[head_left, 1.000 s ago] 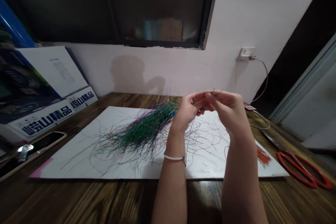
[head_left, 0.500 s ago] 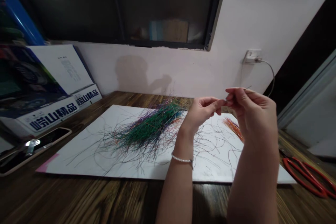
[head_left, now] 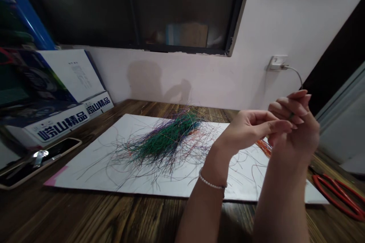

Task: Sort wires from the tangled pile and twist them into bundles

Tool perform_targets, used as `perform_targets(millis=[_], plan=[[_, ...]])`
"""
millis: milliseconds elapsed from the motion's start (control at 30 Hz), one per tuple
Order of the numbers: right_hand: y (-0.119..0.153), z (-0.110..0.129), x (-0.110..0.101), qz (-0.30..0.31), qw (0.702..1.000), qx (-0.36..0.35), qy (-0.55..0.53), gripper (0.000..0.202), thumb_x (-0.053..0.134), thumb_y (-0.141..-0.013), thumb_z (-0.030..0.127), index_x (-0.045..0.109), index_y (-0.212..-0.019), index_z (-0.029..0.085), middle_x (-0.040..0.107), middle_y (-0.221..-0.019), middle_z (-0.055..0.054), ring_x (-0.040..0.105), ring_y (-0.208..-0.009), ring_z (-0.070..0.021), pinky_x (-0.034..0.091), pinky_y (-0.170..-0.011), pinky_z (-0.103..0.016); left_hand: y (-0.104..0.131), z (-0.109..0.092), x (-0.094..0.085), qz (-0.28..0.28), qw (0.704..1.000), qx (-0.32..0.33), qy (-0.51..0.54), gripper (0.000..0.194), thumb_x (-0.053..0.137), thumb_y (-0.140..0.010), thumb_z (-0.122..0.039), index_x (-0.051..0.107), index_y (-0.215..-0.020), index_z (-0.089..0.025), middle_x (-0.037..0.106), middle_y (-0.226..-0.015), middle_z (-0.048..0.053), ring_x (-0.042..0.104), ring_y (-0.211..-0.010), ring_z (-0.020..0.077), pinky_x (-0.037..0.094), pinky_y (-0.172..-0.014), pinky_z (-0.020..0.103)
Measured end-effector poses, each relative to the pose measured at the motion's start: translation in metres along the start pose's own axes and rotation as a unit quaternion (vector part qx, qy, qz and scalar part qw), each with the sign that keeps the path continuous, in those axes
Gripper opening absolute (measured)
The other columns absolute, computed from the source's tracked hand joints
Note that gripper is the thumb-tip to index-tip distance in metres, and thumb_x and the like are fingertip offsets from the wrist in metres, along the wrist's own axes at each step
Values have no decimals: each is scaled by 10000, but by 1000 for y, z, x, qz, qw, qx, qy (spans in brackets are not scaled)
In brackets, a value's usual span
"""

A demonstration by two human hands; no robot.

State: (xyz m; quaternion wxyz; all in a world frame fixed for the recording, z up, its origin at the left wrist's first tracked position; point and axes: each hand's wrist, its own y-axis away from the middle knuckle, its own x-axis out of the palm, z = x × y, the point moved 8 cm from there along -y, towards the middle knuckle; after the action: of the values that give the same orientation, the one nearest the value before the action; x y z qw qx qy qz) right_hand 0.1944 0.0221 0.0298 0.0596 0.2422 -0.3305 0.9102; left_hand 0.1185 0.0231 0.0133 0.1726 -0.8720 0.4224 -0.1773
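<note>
My left hand (head_left: 251, 129), with a beaded bracelet on its wrist, is closed in a pinch against the fingers of my right hand (head_left: 296, 117). What the left fingertips hold is too small to make out. The right fingers are curled, and a small green bit, like part of a thin wire (head_left: 291, 115), shows between them. Both hands are raised above the right part of a white board (head_left: 94, 176). On that board lies a loose pile of thin coloured wires (head_left: 165, 136), mostly green with purple, blue and orange. A smaller orange bundle (head_left: 264, 147) is partly hidden behind my hands.
Red-handled scissors (head_left: 339, 195) lie at the right on the wooden table (head_left: 99, 216). To the left are a phone-like case (head_left: 65, 146) with a metal clipper (head_left: 40, 157) on it, and printed boxes (head_left: 62, 125). A plugged-in cable (head_left: 295, 70) hangs from the wall socket (head_left: 276, 62).
Both hands have shifted right and the right hand has turned, its fingers curling inward. The dark strand that stuck out above the right thumb no longer shows. The view has swung slightly left.
</note>
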Motion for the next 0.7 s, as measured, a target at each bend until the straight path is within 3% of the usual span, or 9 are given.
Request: perform_targets(millis=[100,200,300,400,467,567,633,700], plan=[[-4,-13,-6,-1,997,10,-73,129,549,-864,293,641,-772,297,228,-561,44,208,-437,-129,282,-422,-270,2,-5,-5,-75,990,21,-119,286,644,-764,-388,544,-616,-165,517,-546,-3,443,-517,77,336,-501,228],[-10,-31,-16,-11,994,48,-98,100,585,-832,289,653,-768,251,411,-586,33,409,-500,-92,371,-470,-218,5,-12,-21,-189,941,34,-279,225,608,-799,-335,562,-634,-188,547,-567,1,469,-530,94,349,-523,237],[-13,-44,-19,11,995,94,-38,203,550,-847,383,677,-828,226,612,-786,-8,578,-683,-114,456,-569,-233,8,-18,-36,-259,897,31,-357,227,600,-805,-316,566,-616,-196,562,-559,5,470,-512,101,344,-517,246],[-13,-49,-7,54,992,109,31,384,428,-880,533,668,-973,247,655,-1065,-48,630,-909,-172,498,-687,-282,18,-33,-52,-323,889,86,-315,236,577,-830,-319,569,-633,-190,552,-545,0,470,-493,90,348,-501,236],[-12,-53,4,61,989,107,85,384,431,-876,531,648,-1025,252,654,-1118,-65,632,-977,-194,502,-734,-306,32,-48,-64,-371,880,141,-260,230,588,-831,-320,578,-647,-182,535,-527,-10,449,-466,74,334,-475,224],[-8,-67,24,59,971,110,206,235,568,-820,335,650,-981,185,699,-973,-96,668,-853,-192,506,-721,-318,61,-78,-80,-438,844,237,-200,170,627,-804,-267,615,-662,-175,490,-483,-30,409,-439,56,304,-453,214],[-4,-85,46,119,943,113,289,188,534,-804,205,670,-916,140,707,-931,-110,669,-799,-179,508,-713,-309,85,-94,-93,-506,804,274,-148,142,632,-796,-232,617,-667,-174,474,-496,-38,362,-422,43,256,-423,208],[3,-110,67,197,900,128,367,274,453,-783,98,690,-913,139,708,-978,-100,666,-785,-162,509,-706,-287,106,-103,-105,-572,764,286,-92,194,595,-830,-250,605,-650,-177,413,-486,-51,252,-390,34,167,-384,213]])
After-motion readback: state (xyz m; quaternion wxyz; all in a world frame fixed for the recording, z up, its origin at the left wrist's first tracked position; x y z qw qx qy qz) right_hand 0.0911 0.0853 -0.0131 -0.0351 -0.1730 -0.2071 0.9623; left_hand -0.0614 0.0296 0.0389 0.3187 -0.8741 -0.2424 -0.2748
